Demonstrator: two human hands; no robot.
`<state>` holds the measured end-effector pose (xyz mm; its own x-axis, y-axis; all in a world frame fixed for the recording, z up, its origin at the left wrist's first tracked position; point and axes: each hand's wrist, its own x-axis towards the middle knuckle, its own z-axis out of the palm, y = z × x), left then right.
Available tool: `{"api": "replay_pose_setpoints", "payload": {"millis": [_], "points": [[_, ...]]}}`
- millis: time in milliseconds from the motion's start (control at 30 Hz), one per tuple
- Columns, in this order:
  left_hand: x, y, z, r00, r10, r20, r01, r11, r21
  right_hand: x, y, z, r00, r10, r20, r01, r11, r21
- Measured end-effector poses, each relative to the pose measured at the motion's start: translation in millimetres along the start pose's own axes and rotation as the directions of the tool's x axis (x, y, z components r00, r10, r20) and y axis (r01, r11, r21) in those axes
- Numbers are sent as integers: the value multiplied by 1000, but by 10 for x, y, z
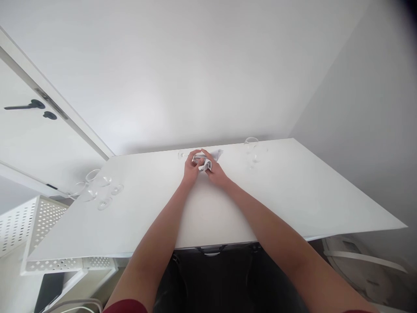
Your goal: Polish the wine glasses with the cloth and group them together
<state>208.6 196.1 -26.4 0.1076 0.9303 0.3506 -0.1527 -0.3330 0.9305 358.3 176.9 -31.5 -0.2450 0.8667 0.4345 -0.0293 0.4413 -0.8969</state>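
Over the far middle of the white table, my left hand (191, 168) is closed around a clear wine glass (181, 154) held on its side. The round foot of the glass sticks out to the left of my fingers, and most of its bowl is hidden. My right hand (217, 174) grips a pale grey cloth (207, 165) pressed against the bowl end. One crumpled fold shows between the hands, and a corner juts out behind the right fingers. Both hands meet at the glass.
Two clear wine glasses (97, 187) stand at the table's (215, 213) left edge. More clear stemware (251, 150) is near the back edge on the right, its outline faint. A perforated white rack (48, 213) adjoins the left side. The wall rises behind.
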Motion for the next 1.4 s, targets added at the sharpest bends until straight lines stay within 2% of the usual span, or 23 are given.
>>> {"api": "replay_pose_setpoints", "payload": {"millis": [67, 133, 233, 300, 367, 500, 567, 633, 733, 833, 933, 1033, 1133, 1200, 1267, 1400], "points": [[6, -14, -3, 1000, 1, -14, -1, 1000, 30, 15, 14, 4, 999, 33, -6, -33, 998, 52], [6, -8, 4, 999, 25, 28, -25, 1000, 18, 45, 39, -23, 994, 89, -57, -75, 974, 213], [-3, 26, 29, 989, 71, 129, -66, 997, -43, 91, 73, -95, 974, 178, -139, -95, 882, 462], [-8, 45, 43, 987, 81, 142, -74, 996, -51, 106, 87, -131, 971, 198, -135, -99, 844, 526], [-11, 45, 46, 993, 72, 97, -71, 997, -20, 107, 97, -138, 977, 186, -106, -112, 864, 491], [3, -27, 13, 997, 77, -32, -74, 994, 79, 92, 114, -87, 987, 146, -71, -119, 948, 296], [20, -81, -15, 995, 80, -62, -74, 993, 94, 84, 104, -68, 986, 158, -61, -134, 947, 290], [41, -125, -42, 995, 80, -53, -75, 994, 83, 76, 76, -74, 976, 210, -62, -175, 917, 358], [68, -149, -64, 998, 67, 16, -67, 997, 37, 67, 22, -125, 955, 287, -72, -213, 838, 503], [67, -121, -53, 994, 68, 83, -67, 998, -11, 67, 2, -172, 951, 304, -62, -214, 786, 579], [48, -83, -31, 994, 82, 67, -84, 996, 21, 77, 39, -148, 973, 232, -13, -194, 841, 504], [40, -78, -28, 998, 43, -51, -39, 995, 91, 87, 106, -74, 994, 81, 78, -103, 931, 350], [54, -95, -33, 998, -19, -63, 21, 999, 32, 92, 170, -31, 991, -10, 133, -19, 976, 219], [64, -97, -29, 999, -34, -1, 34, 997, -66, 97, 202, -40, 997, -1, 73, -13, 981, 196], [67, -86, -21, 998, -23, 61, 31, 989, -142, 106, 222, -64, 998, 55, -30, -46, 969, 243], [61, -80, -27, 992, 1, 127, 18, 989, -146, 122, 203, -97, 973, 159, -166, -101, 944, 314]]}}
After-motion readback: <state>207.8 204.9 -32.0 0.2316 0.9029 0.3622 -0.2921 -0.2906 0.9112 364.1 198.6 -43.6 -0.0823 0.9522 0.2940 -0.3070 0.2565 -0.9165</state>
